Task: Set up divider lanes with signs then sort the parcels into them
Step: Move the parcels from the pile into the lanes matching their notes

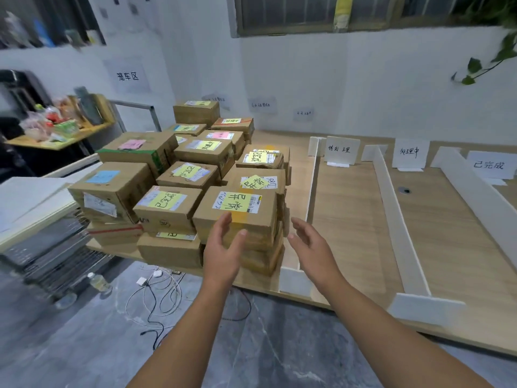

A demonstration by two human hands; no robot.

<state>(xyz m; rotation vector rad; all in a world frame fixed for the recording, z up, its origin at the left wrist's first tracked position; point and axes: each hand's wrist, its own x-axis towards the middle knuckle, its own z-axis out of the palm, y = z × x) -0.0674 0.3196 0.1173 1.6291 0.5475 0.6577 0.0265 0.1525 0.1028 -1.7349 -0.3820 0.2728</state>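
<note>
Several cardboard parcels with yellow, pink and blue notes are stacked on the left part of the wooden table [349, 219]. The nearest parcel [243, 211] carries a yellow handwritten label. My left hand [223, 247] is open in front of that parcel's near face, fingers up. My right hand [310, 245] is open just right of the stack, apart from it. White foam dividers [397, 219] form lanes on the right. A white sign [340, 149] stands at the head of the first lane, with two more signs [409, 154] [489, 165] beside it.
A second divider [312, 189] borders the parcel stack. Another [475, 191] runs at the far right. Cables and chargers [156, 292] lie on the grey floor below the table edge. A wire rack [50, 247] stands at the left, with a cluttered shelf behind.
</note>
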